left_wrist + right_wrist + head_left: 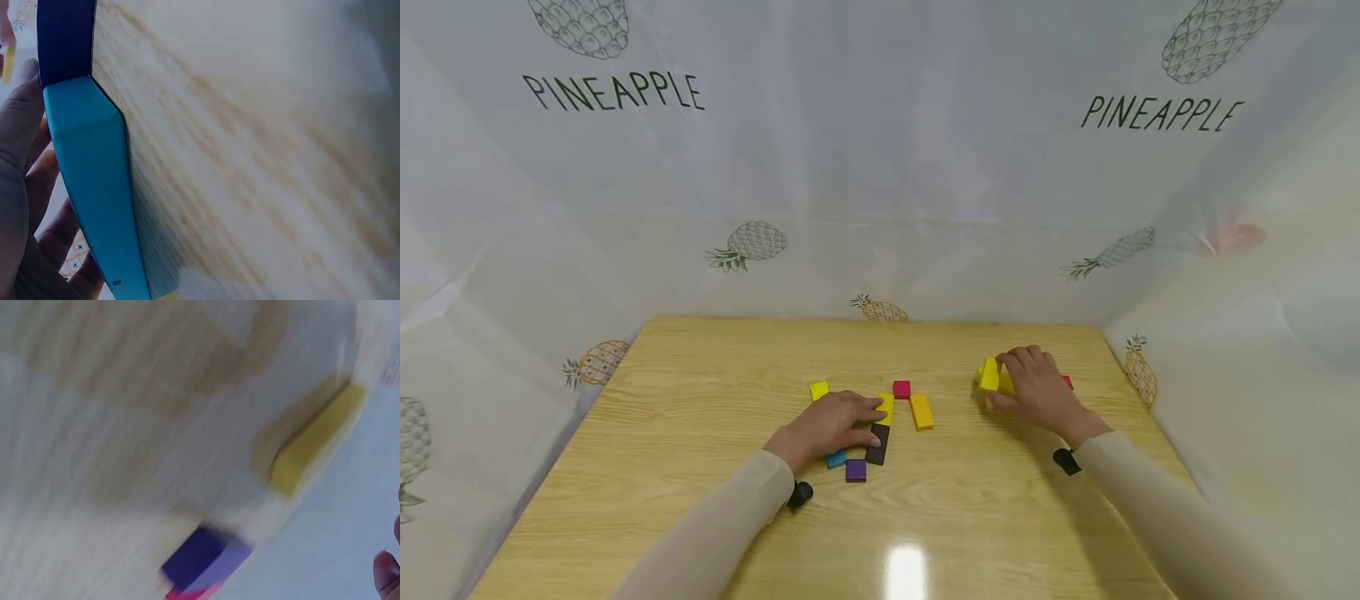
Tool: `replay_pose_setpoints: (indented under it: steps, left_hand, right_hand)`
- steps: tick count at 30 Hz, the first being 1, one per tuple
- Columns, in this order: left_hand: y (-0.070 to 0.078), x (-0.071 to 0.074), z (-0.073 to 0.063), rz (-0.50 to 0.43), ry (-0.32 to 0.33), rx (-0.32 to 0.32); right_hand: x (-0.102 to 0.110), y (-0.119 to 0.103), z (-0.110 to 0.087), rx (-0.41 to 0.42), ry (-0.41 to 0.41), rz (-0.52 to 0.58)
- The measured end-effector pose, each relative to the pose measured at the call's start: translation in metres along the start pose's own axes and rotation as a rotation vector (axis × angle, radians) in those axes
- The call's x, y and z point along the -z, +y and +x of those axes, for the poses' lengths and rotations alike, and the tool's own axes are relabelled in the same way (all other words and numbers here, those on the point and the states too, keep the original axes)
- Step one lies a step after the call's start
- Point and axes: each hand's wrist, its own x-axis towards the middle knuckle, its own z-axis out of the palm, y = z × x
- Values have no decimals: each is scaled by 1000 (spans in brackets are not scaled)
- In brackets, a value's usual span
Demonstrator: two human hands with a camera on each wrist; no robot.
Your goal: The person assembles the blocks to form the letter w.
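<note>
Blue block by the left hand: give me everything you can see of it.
The blue block is an elongated, straight-edged bar, light blue and smooth, perhaps painted wood or plastic, with a small dark spot near one end. It appears to rest on the wood-grained table, its other end seeming to meet the purple block. In the head view the left hand hides most of it; whether that hand touches it, I cannot tell.

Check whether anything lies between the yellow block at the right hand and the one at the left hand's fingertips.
Yes: the orange block lies between them, nearer the left hand, with the red block beside it, farther back.
</note>
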Motion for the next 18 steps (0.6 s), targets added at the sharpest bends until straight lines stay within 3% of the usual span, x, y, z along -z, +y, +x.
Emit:
replay_pose_setpoints:
  steps: [4,9,18]
  left_hand:
    - [0,1,-1,-6,1,5]
    - [-1,3,0,-7,9,4]
    - [1,1,-1,-19,-3,19]
  right_hand:
    - [-3,-24,3,82,14,12]
    - [-7,-49,1,153,-46,17]
    - [-12,-88,-18,265,-108,30]
